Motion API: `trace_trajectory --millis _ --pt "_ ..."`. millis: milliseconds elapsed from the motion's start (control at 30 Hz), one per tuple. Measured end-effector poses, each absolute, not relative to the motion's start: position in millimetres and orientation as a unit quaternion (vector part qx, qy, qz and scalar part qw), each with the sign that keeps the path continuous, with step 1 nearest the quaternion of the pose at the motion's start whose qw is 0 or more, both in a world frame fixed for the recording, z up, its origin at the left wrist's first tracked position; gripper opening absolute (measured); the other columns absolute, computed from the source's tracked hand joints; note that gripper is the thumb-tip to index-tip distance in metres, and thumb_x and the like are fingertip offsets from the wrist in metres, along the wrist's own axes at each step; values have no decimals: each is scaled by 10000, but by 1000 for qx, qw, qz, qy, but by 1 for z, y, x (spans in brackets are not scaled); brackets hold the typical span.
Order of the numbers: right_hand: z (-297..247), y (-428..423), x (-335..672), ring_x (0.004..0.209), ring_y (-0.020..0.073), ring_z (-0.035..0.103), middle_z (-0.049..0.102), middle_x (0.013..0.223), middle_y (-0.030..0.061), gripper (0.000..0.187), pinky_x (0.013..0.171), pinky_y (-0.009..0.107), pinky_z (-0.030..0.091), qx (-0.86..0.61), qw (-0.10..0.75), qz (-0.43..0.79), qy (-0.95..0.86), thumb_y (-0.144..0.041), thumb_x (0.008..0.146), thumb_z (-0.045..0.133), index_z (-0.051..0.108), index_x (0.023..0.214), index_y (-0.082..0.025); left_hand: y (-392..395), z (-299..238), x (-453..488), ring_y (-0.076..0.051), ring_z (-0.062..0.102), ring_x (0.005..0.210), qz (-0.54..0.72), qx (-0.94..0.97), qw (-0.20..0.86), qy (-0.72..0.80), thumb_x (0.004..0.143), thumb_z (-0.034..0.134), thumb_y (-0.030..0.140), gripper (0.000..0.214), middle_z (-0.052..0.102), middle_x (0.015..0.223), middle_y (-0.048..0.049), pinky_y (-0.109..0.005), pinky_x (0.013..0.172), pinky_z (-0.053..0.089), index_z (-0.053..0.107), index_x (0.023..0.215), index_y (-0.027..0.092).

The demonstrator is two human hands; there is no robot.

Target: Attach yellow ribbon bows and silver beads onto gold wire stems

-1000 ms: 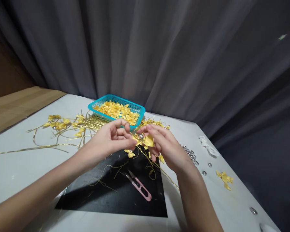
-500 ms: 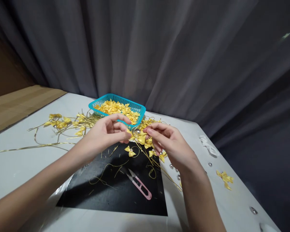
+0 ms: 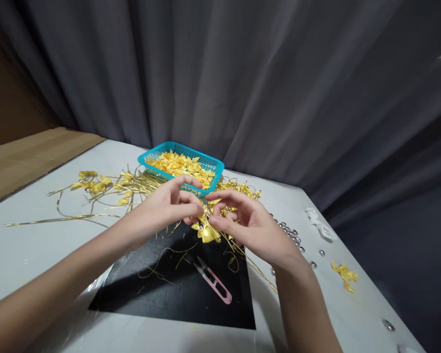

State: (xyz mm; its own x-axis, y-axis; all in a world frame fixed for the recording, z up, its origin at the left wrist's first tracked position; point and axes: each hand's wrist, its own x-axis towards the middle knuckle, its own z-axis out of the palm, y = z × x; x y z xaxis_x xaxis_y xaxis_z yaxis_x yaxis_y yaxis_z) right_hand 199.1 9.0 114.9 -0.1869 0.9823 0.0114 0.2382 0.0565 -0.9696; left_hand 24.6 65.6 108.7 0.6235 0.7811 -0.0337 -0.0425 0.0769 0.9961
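Note:
Over the black mat [image 3: 132, 294], my left hand [image 3: 172, 203] pinches a yellow ribbon bow [image 3: 209, 233] near its knot, where gold cord [image 3: 206, 212] shows. The bow's loops hang below the fingertips. My right hand [image 3: 248, 220] comes in from the other side, its thumb and a curled finger closed at the gold cord. Its index finger arches above, apart from the thumb. Fingers partly hide the knot. Below lies a pair of pink thread snips [image 3: 216, 286], blades pointing away, beside loose bits of gold cord [image 3: 156, 267].
A turquoise basket [image 3: 143, 159] of yellow bows stands at the back. Bundled gold cords [image 3: 147, 184] and finished-looking bows [image 3: 91, 182] spread to the left. Silver beads [image 3: 294, 238], a white crumpled piece [image 3: 319, 224] and another yellow bow [image 3: 344, 275] lie right. A grey curtain [image 3: 242, 88] hangs behind.
The bow between my hands has tipped downward, and its silver bead is now hidden. My right hand has moved left, its index finger lifting and reaching over toward the left hand.

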Motion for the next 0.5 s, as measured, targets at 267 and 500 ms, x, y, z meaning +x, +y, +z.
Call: trace_trajectory --millis 267,500 --pt "113 9 196 477 23 336 534 727 -33 132 412 178 250 -500 406 445 -622 -317 813 631 598 846 -194 65 109 25 -87 477 566 297 613 660 318 737 663 249 359 578 602 76 -218 565 351 451 1024 208" --pt "117 9 196 419 15 394 535 659 -39 168 358 150 328 -513 469 410 -590 -303 773 653 574 780 -155 63 113 24 -119 571 735 259 607 683 312 730 698 315 460 609 824 38 -228 607 415 441 1103 235"
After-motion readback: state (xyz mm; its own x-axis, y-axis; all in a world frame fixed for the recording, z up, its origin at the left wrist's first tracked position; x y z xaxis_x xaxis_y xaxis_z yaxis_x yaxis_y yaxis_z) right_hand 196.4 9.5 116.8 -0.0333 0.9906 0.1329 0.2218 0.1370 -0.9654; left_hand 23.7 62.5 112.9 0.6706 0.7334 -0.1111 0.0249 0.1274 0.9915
